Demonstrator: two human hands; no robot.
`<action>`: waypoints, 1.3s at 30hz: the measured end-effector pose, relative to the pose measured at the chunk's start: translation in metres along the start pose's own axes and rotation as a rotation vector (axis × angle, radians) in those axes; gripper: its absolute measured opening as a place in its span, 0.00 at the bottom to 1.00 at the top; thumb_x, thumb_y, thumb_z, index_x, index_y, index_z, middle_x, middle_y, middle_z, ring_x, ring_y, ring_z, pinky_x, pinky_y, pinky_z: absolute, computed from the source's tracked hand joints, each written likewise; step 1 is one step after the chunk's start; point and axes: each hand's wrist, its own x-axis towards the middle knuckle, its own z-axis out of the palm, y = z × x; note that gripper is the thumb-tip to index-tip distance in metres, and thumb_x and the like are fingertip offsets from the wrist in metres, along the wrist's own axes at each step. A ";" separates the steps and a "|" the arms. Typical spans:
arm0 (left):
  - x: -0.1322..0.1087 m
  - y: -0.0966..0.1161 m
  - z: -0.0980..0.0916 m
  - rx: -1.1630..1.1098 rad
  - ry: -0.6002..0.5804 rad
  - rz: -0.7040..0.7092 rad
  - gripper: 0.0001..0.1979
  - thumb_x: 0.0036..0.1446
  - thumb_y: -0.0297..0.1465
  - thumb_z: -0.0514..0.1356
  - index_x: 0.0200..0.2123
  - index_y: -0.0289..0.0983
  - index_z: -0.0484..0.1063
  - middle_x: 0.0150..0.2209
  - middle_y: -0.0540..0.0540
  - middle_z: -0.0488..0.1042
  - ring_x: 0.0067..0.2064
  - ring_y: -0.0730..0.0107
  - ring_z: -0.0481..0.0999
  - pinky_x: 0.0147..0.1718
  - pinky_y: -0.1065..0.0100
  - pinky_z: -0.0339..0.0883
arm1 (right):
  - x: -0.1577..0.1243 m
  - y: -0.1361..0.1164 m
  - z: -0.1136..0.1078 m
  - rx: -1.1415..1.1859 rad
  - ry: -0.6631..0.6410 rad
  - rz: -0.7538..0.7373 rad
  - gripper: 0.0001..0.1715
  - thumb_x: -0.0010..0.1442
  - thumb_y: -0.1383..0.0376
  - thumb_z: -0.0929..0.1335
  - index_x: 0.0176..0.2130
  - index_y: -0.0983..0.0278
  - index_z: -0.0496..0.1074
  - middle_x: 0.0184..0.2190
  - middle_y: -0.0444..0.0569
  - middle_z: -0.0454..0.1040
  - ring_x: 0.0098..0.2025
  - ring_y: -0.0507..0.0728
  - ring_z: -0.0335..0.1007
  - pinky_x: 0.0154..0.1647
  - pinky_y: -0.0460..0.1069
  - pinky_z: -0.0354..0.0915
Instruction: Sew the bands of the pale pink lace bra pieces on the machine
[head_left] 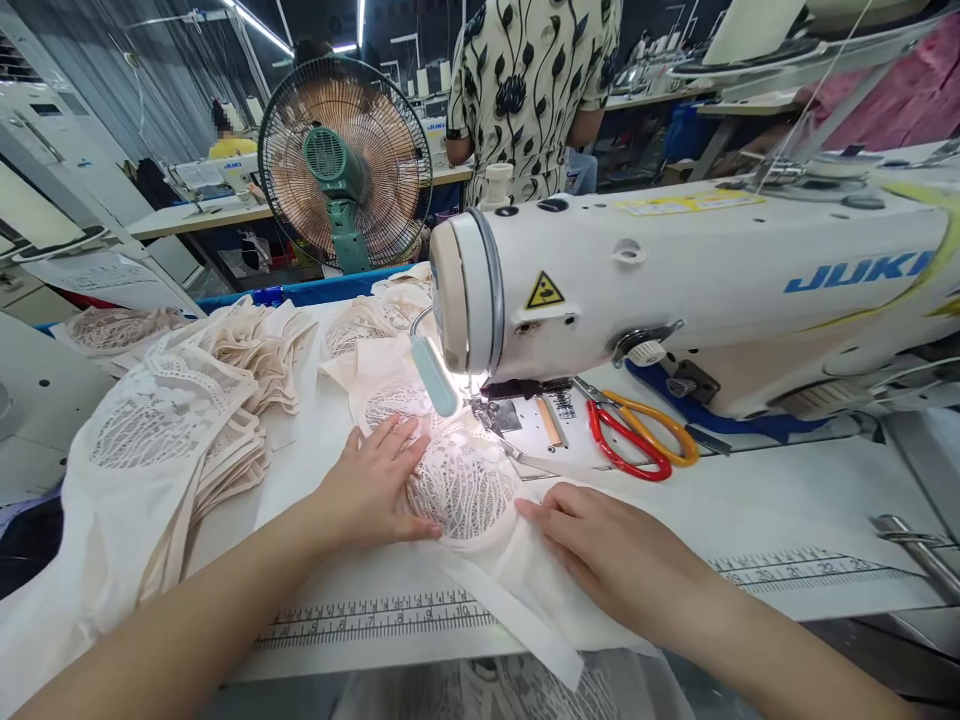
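A pale lace bra [469,490] lies on the sewing table, its upper edge near the lit needle area of a white sewing machine [675,270]. My left hand [382,485] rests flat on the lace, fingers spread, the thumb along the lower edge of the cup. At the right edge of that cup, my right hand [600,545] pinches the fabric between thumb and curled fingers. A loose pale strip [525,625] hangs toward the table's front edge. The needle tip itself is hard to make out in the glare.
Scissors with red and orange handles [637,435] lie right of the needle plate. Stacked bra pieces [165,430] are at the left. A printed ruler [390,615] runs along the front edge. Behind stand a fan [345,165] and a person in a patterned shirt [532,90].
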 end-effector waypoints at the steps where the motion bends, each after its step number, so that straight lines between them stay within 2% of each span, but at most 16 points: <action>1: -0.001 -0.002 0.002 0.009 -0.040 -0.027 0.48 0.44 0.59 0.54 0.63 0.39 0.45 0.66 0.38 0.41 0.64 0.42 0.39 0.56 0.37 0.38 | 0.000 0.000 0.001 -0.009 0.012 -0.011 0.19 0.60 0.71 0.58 0.46 0.60 0.69 0.31 0.48 0.68 0.32 0.56 0.64 0.27 0.48 0.54; 4: 0.004 -0.009 0.004 0.025 -0.077 -0.056 0.47 0.46 0.58 0.53 0.64 0.42 0.42 0.66 0.40 0.38 0.65 0.45 0.36 0.57 0.37 0.37 | 0.004 -0.002 0.003 -0.028 0.012 -0.011 0.18 0.60 0.72 0.58 0.46 0.61 0.70 0.30 0.48 0.68 0.31 0.56 0.63 0.26 0.48 0.51; 9: 0.019 -0.027 -0.001 0.043 -0.063 -0.066 0.43 0.49 0.57 0.51 0.63 0.45 0.45 0.66 0.41 0.41 0.65 0.47 0.36 0.57 0.39 0.37 | 0.016 -0.008 -0.002 -0.060 -0.056 0.011 0.25 0.58 0.72 0.60 0.54 0.61 0.64 0.30 0.49 0.71 0.32 0.57 0.66 0.24 0.47 0.47; 14: 0.034 -0.044 -0.009 0.049 -0.044 -0.039 0.39 0.48 0.56 0.52 0.61 0.46 0.51 0.65 0.43 0.44 0.65 0.44 0.35 0.56 0.38 0.40 | 0.029 -0.010 -0.010 -0.026 -0.084 0.076 0.24 0.60 0.69 0.59 0.56 0.60 0.63 0.29 0.49 0.75 0.32 0.58 0.69 0.22 0.47 0.46; 18: 0.049 -0.057 -0.013 0.059 -0.027 0.003 0.38 0.49 0.54 0.53 0.61 0.45 0.52 0.65 0.42 0.45 0.65 0.43 0.36 0.56 0.39 0.42 | 0.038 -0.010 -0.014 -0.051 -0.075 0.108 0.24 0.61 0.64 0.58 0.56 0.58 0.63 0.29 0.50 0.75 0.31 0.59 0.70 0.21 0.47 0.46; 21: 0.060 -0.066 -0.015 0.072 -0.001 0.035 0.38 0.50 0.52 0.54 0.61 0.42 0.52 0.64 0.40 0.48 0.64 0.44 0.40 0.57 0.42 0.42 | 0.044 -0.009 -0.014 -0.075 -0.069 0.115 0.25 0.61 0.63 0.58 0.57 0.58 0.62 0.28 0.50 0.76 0.29 0.59 0.71 0.20 0.47 0.45; 25: 0.077 -0.078 -0.017 0.087 0.043 0.098 0.32 0.52 0.50 0.54 0.57 0.41 0.59 0.62 0.41 0.54 0.62 0.48 0.48 0.57 0.48 0.46 | 0.050 -0.010 -0.012 -0.131 -0.068 0.133 0.27 0.61 0.65 0.58 0.60 0.59 0.58 0.26 0.50 0.76 0.27 0.58 0.71 0.19 0.47 0.45; 29: 0.090 -0.084 -0.021 0.100 0.087 0.089 0.30 0.50 0.50 0.56 0.53 0.41 0.64 0.57 0.41 0.61 0.58 0.49 0.56 0.55 0.52 0.51 | 0.056 -0.011 -0.010 -0.136 -0.067 0.169 0.28 0.61 0.64 0.57 0.61 0.59 0.55 0.23 0.49 0.75 0.24 0.58 0.70 0.18 0.47 0.45; 32: 0.085 -0.072 -0.026 0.118 0.162 0.017 0.28 0.50 0.49 0.57 0.49 0.38 0.67 0.52 0.38 0.65 0.54 0.47 0.61 0.51 0.53 0.57 | 0.058 -0.013 -0.009 -0.127 -0.064 0.204 0.29 0.62 0.64 0.56 0.62 0.59 0.53 0.23 0.49 0.75 0.25 0.59 0.71 0.18 0.47 0.46; 34: 0.070 -0.052 -0.027 0.137 0.250 -0.082 0.23 0.53 0.45 0.55 0.47 0.35 0.67 0.49 0.36 0.65 0.51 0.48 0.64 0.44 0.55 0.63 | 0.059 -0.014 -0.009 -0.119 -0.064 0.223 0.29 0.62 0.63 0.56 0.62 0.59 0.53 0.24 0.49 0.76 0.26 0.59 0.71 0.18 0.47 0.47; 35: 0.059 -0.040 -0.025 0.149 0.301 -0.142 0.21 0.56 0.41 0.52 0.48 0.34 0.66 0.47 0.35 0.66 0.49 0.49 0.66 0.40 0.57 0.65 | 0.059 -0.015 -0.009 -0.115 -0.066 0.231 0.29 0.62 0.63 0.56 0.62 0.59 0.53 0.23 0.49 0.76 0.25 0.59 0.71 0.18 0.47 0.47; 37: 0.035 -0.013 -0.017 0.173 0.378 -0.230 0.17 0.60 0.32 0.45 0.48 0.35 0.65 0.42 0.39 0.69 0.40 0.59 0.71 0.32 0.63 0.67 | 0.059 -0.016 -0.010 -0.108 -0.066 0.242 0.29 0.62 0.63 0.56 0.62 0.59 0.53 0.23 0.49 0.76 0.25 0.58 0.71 0.18 0.47 0.48; 38: 0.023 0.000 -0.011 0.177 0.347 -0.180 0.18 0.61 0.31 0.42 0.48 0.35 0.66 0.39 0.41 0.71 0.37 0.61 0.72 0.30 0.64 0.68 | 0.059 -0.017 -0.011 -0.104 -0.065 0.246 0.28 0.62 0.63 0.56 0.62 0.59 0.53 0.23 0.49 0.76 0.25 0.58 0.71 0.18 0.47 0.49; 39: 0.012 0.012 -0.003 0.184 0.319 -0.102 0.18 0.61 0.30 0.42 0.49 0.36 0.65 0.40 0.41 0.72 0.38 0.62 0.73 0.32 0.64 0.69 | 0.059 -0.017 -0.011 -0.102 -0.064 0.249 0.28 0.63 0.63 0.56 0.62 0.59 0.53 0.24 0.49 0.76 0.25 0.58 0.72 0.19 0.47 0.50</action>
